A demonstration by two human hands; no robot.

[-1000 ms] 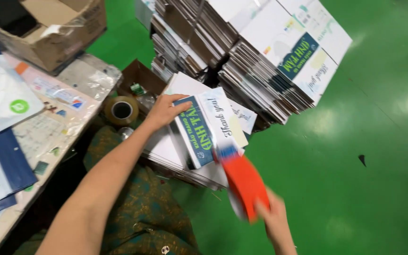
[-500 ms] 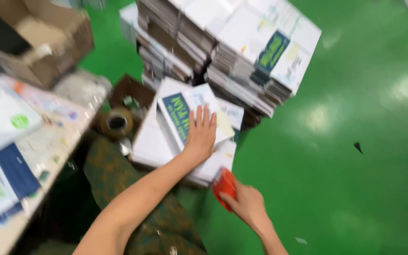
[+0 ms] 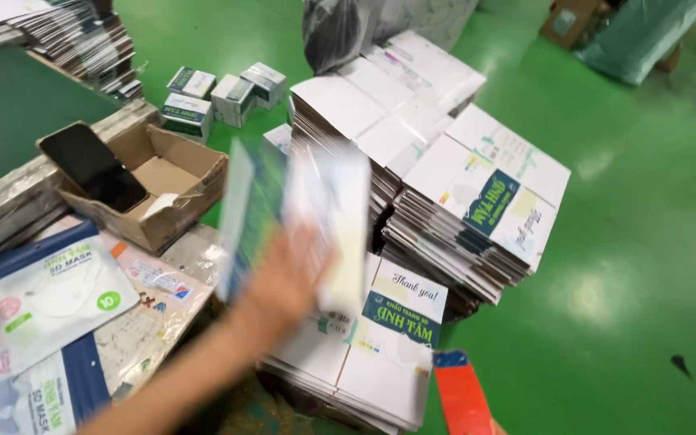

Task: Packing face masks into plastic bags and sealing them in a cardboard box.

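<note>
An open brown cardboard box (image 3: pixel 151 189) is shown on the worktable (image 3: pixel 10 201) at left, with a dark phone (image 3: pixel 94 167) laid across its rim and a scrap of pale paper inside. Sealed white and blue mask pouches (image 3: pixel 50 294) are spread on the table in front of it. The left hand (image 3: pixel 287 278) is seen blurred by motion, its fingers closed around a flattened white and teal printed carton (image 3: pixel 304 217), which is held raised and roughly upright above a low stack of flat cartons (image 3: pixel 380 346) on the floor. Of the right hand, almost nothing is in frame; its grip cannot be told, though a red tape dispenser (image 3: pixel 462 395) stands at the bottom edge. Taller carton stacks (image 3: pixel 461 201) and small assembled boxes (image 3: pixel 219 93) rest on the glossy green floor (image 3: pixel 646 242).
</note>
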